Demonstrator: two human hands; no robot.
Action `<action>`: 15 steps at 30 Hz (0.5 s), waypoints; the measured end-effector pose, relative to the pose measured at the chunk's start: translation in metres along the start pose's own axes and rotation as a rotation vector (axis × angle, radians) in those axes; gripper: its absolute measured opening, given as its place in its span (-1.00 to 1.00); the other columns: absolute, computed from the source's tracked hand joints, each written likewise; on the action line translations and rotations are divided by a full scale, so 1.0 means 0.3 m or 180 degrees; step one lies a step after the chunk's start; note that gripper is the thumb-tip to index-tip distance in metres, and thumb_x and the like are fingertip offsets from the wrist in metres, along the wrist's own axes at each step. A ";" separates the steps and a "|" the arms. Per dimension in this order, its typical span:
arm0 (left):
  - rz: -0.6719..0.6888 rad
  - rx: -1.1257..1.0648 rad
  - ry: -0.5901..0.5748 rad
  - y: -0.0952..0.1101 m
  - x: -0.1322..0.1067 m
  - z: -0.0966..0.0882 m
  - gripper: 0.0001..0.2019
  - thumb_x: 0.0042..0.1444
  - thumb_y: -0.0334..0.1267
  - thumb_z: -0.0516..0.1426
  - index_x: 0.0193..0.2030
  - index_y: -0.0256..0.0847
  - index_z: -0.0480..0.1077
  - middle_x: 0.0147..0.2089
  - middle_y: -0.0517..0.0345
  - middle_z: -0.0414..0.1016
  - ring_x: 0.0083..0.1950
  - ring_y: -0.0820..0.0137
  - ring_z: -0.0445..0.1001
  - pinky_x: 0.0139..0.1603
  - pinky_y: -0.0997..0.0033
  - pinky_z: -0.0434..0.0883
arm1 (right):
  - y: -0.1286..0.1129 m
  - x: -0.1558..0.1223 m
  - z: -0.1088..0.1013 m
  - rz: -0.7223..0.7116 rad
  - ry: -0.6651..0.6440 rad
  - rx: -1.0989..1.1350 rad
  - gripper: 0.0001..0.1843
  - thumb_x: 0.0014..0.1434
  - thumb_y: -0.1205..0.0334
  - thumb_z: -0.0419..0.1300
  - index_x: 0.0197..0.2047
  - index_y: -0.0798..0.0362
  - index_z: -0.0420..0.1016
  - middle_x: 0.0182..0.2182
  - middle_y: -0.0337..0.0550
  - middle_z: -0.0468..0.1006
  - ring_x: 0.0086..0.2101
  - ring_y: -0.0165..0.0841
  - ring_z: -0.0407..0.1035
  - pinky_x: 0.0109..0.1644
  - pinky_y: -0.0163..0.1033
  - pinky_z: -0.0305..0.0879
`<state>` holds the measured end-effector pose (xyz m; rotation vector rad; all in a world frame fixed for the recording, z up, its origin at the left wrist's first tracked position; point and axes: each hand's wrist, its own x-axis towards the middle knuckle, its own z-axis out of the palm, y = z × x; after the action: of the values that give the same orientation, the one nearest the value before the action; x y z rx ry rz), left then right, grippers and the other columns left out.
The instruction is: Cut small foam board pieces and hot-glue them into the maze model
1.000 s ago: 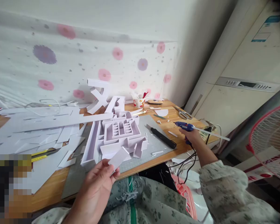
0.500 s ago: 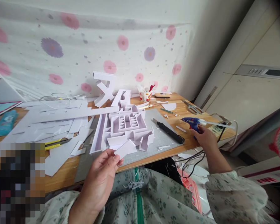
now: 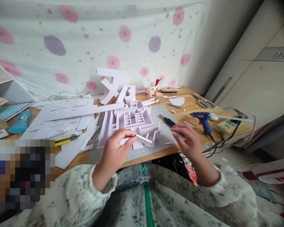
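A single head-worn camera looks forward and down from close above the left hand (image 3: 115,151) and right hand (image 3: 189,142), across the tabletop (image 3: 188,103) toward the flower-patterned sheet (image 3: 132,55).

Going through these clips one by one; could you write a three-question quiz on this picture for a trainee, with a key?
1. What is the left hand pinching?
2. True or false: the blue glue gun is in neither the left hand nor the right hand.
3. Which lies to the left of the left hand?
A) scissors
B) yellow utility knife
C) paper cup

Key:
1. A white board piece.
2. True.
3. B.
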<state>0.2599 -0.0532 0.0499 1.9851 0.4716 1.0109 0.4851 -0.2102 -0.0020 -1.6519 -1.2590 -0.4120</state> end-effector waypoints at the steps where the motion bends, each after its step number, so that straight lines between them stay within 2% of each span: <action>1: 0.0136 0.0061 -0.0077 0.001 0.017 0.009 -0.93 0.12 -0.35 0.22 -0.29 -0.12 0.54 -0.29 0.16 0.57 -0.23 0.34 0.50 -0.14 0.37 0.40 | -0.012 0.036 0.021 -0.0133 -0.0200 0.0130 -0.87 0.26 0.16 0.19 -0.24 -0.07 0.58 -0.18 -0.09 0.54 -0.15 -0.21 0.45 0.01 -0.05 0.38; 5: 0.0570 0.0382 -0.0292 -0.001 0.063 0.036 -0.89 0.17 -0.36 0.17 -0.27 -0.12 0.54 -0.26 0.12 0.58 -0.16 0.31 0.51 -0.09 0.30 0.40 | -0.025 0.160 0.079 -0.0708 -0.1153 0.0619 -0.88 0.21 0.30 0.25 -0.27 -0.07 0.64 -0.04 -0.06 0.44 0.00 -0.17 0.33 0.14 0.05 0.25; 8: 0.0792 0.0634 -0.0379 -0.008 0.082 0.040 -0.88 0.19 -0.37 0.15 -0.26 -0.11 0.53 -0.27 0.11 0.58 -0.16 0.29 0.49 -0.08 0.25 0.40 | -0.021 0.211 0.097 -0.0841 -0.1735 0.0654 -0.84 0.17 0.37 0.30 -0.28 -0.10 0.66 0.03 -0.09 0.39 0.06 -0.15 0.26 0.17 0.06 0.22; 11: 0.0962 0.0761 -0.0412 -0.016 0.094 0.045 -0.87 0.19 -0.40 0.15 -0.27 -0.12 0.52 -0.30 0.12 0.56 -0.18 0.30 0.48 -0.10 0.25 0.39 | -0.023 0.234 0.103 -0.0897 -0.2037 0.0643 -0.84 0.13 0.37 0.35 -0.28 -0.10 0.68 0.04 -0.09 0.38 0.08 -0.14 0.25 0.20 0.08 0.19; 15: 0.1051 0.0845 -0.0479 -0.021 0.105 0.060 -0.85 0.17 -0.44 0.15 -0.29 -0.12 0.52 -0.30 0.15 0.57 -0.19 0.31 0.48 -0.12 0.27 0.39 | -0.026 0.247 0.108 -0.0917 -0.2234 0.0686 -0.81 0.15 0.38 0.33 -0.24 -0.12 0.68 0.05 -0.10 0.39 0.09 -0.15 0.26 0.19 0.07 0.21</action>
<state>0.2936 -0.0387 0.0540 2.4139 0.2055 1.0275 0.4993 -0.1432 0.0415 -1.4742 -1.9930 0.1615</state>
